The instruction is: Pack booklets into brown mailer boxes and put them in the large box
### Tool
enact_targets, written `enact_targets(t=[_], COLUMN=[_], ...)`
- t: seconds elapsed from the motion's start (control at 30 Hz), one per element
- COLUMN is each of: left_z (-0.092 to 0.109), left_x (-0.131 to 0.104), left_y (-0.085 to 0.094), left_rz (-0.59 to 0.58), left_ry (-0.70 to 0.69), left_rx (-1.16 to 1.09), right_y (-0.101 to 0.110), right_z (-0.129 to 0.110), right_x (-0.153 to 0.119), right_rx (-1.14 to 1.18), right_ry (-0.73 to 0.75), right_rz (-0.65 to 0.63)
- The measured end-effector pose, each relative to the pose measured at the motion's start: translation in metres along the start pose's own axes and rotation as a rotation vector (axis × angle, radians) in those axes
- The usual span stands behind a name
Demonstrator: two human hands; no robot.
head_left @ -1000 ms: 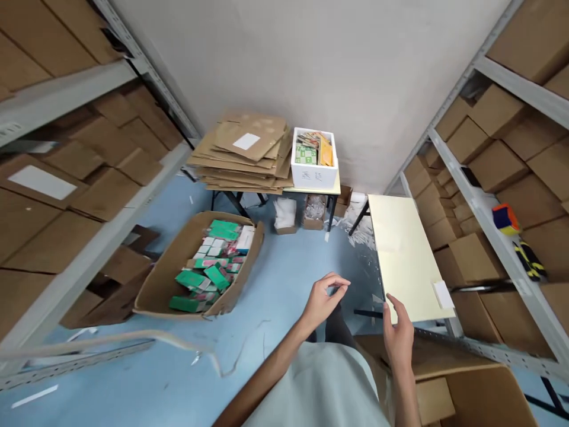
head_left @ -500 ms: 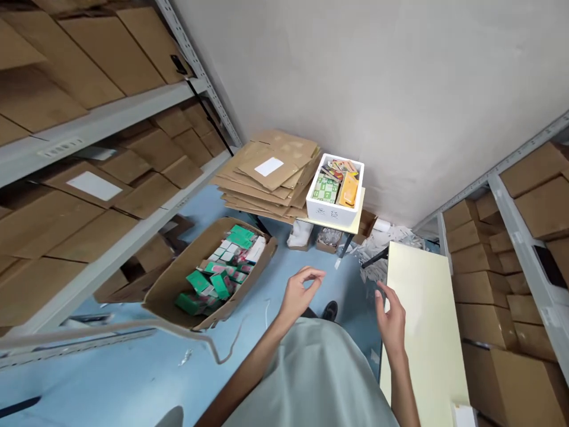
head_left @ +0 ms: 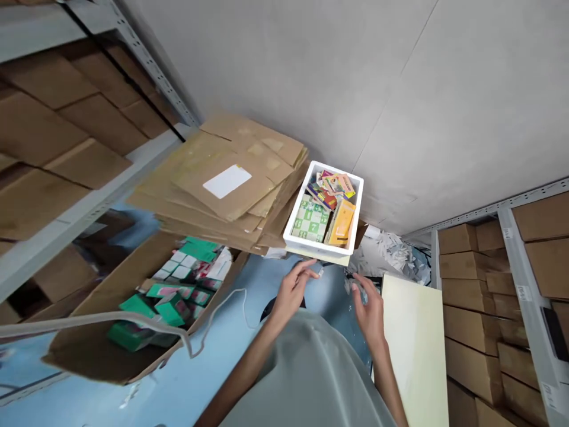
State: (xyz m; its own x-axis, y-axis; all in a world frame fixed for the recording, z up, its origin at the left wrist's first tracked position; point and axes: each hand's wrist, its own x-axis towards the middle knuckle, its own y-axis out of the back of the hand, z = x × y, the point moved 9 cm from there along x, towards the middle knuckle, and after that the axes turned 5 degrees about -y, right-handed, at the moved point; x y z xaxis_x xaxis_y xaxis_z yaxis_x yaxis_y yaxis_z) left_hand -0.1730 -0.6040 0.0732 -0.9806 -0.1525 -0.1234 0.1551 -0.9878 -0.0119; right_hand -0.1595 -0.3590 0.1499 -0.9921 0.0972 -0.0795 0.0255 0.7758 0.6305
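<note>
A white foam box (head_left: pixel 323 246) stands on a small table, holding green-and-white patterned packs (head_left: pixel 310 219), an orange pack (head_left: pixel 342 222) and colourful cards (head_left: pixel 336 184). Just below its front edge is my left hand (head_left: pixel 290 289), fingers slightly curled and apart, with nothing in it. To the right, my right hand (head_left: pixel 370 305) hovers with thumb and fingers apart, also holding nothing. Neither hand touches the box. Left of the box lies a stack of flattened cardboard (head_left: pixel 249 178) with a white label on top.
A large open carton (head_left: pixel 111 284) of green and white small boxes sits on the floor at left, a pale cable crossing it. Shelves of brown cartons (head_left: pixel 466 302) line both sides. A cream table (head_left: pixel 413 344) stands at right; crumpled paper (head_left: pixel 395 255) lies behind it.
The view has moved closer to the foam box and cardboard stack, which look larger. Both hands are now nearer the box, and my right hand has shifted left, off the cream table's edge.
</note>
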Motion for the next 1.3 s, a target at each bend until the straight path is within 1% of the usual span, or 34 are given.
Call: enact_targets(t=[0.1,0.17,0.27,0.37,0.43,0.5,0.57,0.63,0.73,0.83,0.9,0.97,1.03,1.07,1.1,1.13,1.2,1.3], left_z=[0.013,0.024,0.044,0.065,0.072,0.073,0.068,0.061,0.056,0.066,0.081,0.103,0.124,0.131,0.134,0.134,0.129,0.12], left_x=[0.074,0.125,0.201,0.268,0.305,0.335,0.358,0.371,0.379,0.375,0.367,0.355,0.339,0.33,0.32,0.308,0.278,0.225], left_y=[0.009,0.016,0.021,0.013,0.003,-0.008,-0.016,-0.021,-0.025,-0.022,-0.018,-0.013,-0.011,-0.014,-0.02,-0.031,-0.061,-0.106], left_rz=[-0.059,-0.092,-0.121,-0.101,-0.1,-0.114,-0.142,-0.181,-0.207,-0.162,-0.114,-0.061,-0.03,-0.042,-0.08,-0.14,-0.291,-0.48], left_ry=[-0.024,-0.07,-0.185,-0.279,-0.272,-0.215,-0.134,-0.067,-0.055,-0.103,-0.154,-0.242,-0.31,-0.308,-0.273,-0.213,-0.063,0.109], left_rx=[0.014,0.084,0.284,0.555,0.705,0.826,0.919,0.972,0.976,0.913,0.815,0.657,0.426,0.287,0.144,0.01,-0.183,-0.289], right_y=[-0.026,-0.044,-0.071,-0.092,-0.1,-0.101,-0.098,-0.094,-0.086,-0.079,-0.073,-0.063,-0.05,-0.042,-0.032,-0.021,0.004,0.041], right_z=[-0.023,-0.042,-0.073,-0.096,-0.105,-0.11,-0.111,-0.11,-0.105,-0.101,-0.1,-0.098,-0.093,-0.089,-0.085,-0.08,-0.072,-0.06], right_x=[0.039,0.069,0.12,0.169,0.195,0.214,0.225,0.229,0.226,0.218,0.212,0.205,0.198,0.192,0.186,0.178,0.158,0.119], right_rx=[-0.024,-0.04,-0.082,-0.177,-0.229,-0.247,-0.241,-0.22,-0.173,-0.107,-0.049,0.021,0.107,0.157,0.21,0.265,0.36,0.429], right_ry=[-0.031,-0.017,0.048,0.101,0.114,0.116,0.111,0.098,0.059,0.012,-0.016,-0.057,-0.127,-0.171,-0.217,-0.261,-0.329,-0.403], right_rz=[0.002,0.006,0.022,0.034,0.042,0.05,0.054,0.062,0.095,0.131,0.151,0.165,0.173,0.18,0.195,0.22,0.302,0.451])
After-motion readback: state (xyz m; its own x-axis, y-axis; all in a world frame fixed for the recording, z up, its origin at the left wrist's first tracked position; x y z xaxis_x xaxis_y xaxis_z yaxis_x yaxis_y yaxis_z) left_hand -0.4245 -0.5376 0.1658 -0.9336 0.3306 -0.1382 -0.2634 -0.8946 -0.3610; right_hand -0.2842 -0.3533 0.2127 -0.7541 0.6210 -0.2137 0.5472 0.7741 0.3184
